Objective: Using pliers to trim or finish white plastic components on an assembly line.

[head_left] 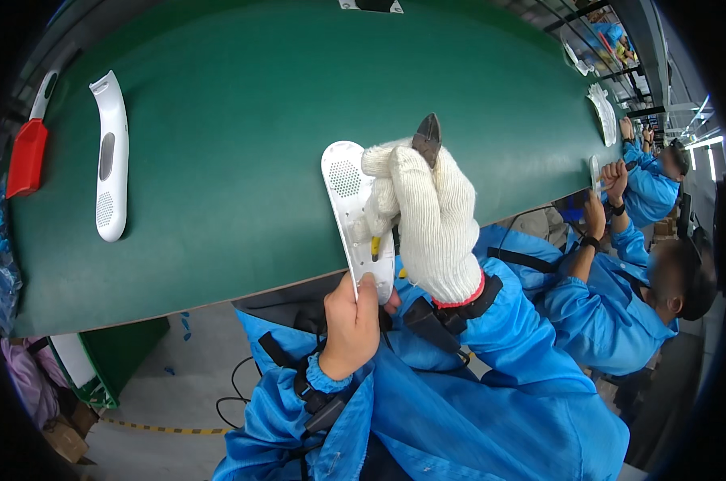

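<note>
The right arm, in a loose bright-blue fabric sleeve [523, 345], comes up from the lower edge, a black strap [479, 297] around its wrist. Its right hand [427, 216], in a white knitted glove with a red cuff edge, is raised with the fingers curled, clenched around a hand tool with a dark, pointed metal head [428, 138] that sticks out above the knuckles. The left hand [353, 325], bare, reaches up from a matching blue sleeve with its thumb laid along the work.

That work is a long, round-ended white plastic panel [351, 210] with a patch of small perforations near its far end. It slants just beyond the near edge of a broad green tabletop [234, 184], its far end seen against the green. The left hand pinches its near end, thumb on the facing side; the gloved fingers overlap its right side. Left of it on the table lie a curved white plastic handle-shaped part [117, 168] with a grey oval inset and, farther left, a red scoop [28, 159].

The glove covers most of the tool and part of the panel; a small yellow-and-black tip [376, 248] shows below the fingers, and whether it belongs to the tool cannot be told. Nor is it clear whether the glove touches the panel. Most left fingers are hidden behind it.
</note>
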Demonstrator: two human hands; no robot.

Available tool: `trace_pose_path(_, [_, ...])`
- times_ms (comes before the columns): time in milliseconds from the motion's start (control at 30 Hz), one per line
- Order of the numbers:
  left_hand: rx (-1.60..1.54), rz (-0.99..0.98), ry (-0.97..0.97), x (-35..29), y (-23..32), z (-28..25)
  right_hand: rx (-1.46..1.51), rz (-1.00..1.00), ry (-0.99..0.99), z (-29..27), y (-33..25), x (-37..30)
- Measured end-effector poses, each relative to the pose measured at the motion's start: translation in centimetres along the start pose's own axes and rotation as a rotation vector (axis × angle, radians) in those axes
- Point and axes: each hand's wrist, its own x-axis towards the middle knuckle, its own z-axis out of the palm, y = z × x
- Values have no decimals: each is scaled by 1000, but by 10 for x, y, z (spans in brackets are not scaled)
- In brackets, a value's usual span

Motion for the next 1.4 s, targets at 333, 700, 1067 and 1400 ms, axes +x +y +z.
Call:
trace_pose_path(333, [4, 20, 24, -1, -4, -1, -51, -65, 25, 8, 4, -8])
trace_pose_path(700, [23, 21, -21, -11, 16, -4, 214, -176, 56, -25, -32, 23])
trace_pose_path(1067, [446, 442, 236, 48, 112, -56, 350, -81, -21, -65, 9, 106])
trace_pose_path(1400, [1182, 683, 292, 211, 206, -109, 447, -18, -48, -61, 8, 103])
